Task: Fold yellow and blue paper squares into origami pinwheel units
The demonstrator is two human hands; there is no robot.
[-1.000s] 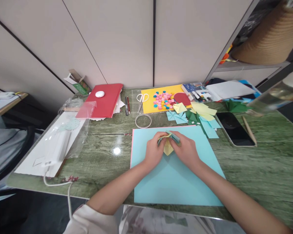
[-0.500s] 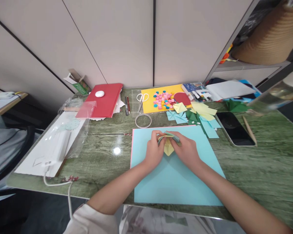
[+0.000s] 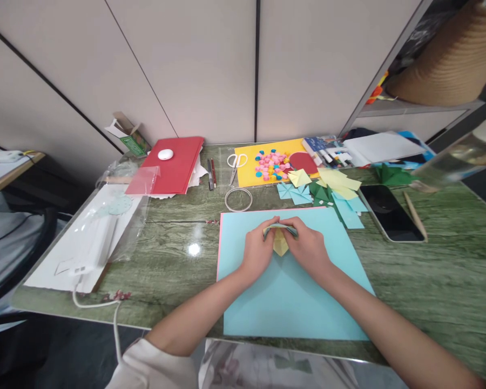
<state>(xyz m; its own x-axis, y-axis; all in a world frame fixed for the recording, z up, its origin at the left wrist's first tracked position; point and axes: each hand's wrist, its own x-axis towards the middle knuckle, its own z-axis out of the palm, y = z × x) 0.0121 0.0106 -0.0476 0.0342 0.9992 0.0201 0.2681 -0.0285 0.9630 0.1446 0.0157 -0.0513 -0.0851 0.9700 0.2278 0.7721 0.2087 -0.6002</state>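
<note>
A folded paper piece (image 3: pixel 281 244), yellow with a bluish-green layer along its top, is held between both hands above a light blue sheet (image 3: pixel 291 302). My left hand (image 3: pixel 259 248) pinches its left side, thumb against the near face. On the right side my right hand (image 3: pixel 309 246) grips it the same way. The paper's upper edge bows upward between the fingers, and a yellow point hangs toward me. Fingers cover both of its ends. Under the blue sheet, a pink edge shows at the left.
Behind the sheet lie folded yellow, blue and green papers (image 3: pixel 336 183), scissors (image 3: pixel 235 162), a ring of tape (image 3: pixel 238 199) and small pompom-like balls (image 3: pixel 269 165). A phone (image 3: pixel 391 213) is at the right, with a clear bottle (image 3: pixel 457 156) beyond. At left are a red folder (image 3: pixel 174 173) and a white power strip (image 3: pixel 93 248).
The paper's top edge has bent into a smoother arch, and the fingertips have come closer together at its top. Both hands keep their hold in nearly the same place.
</note>
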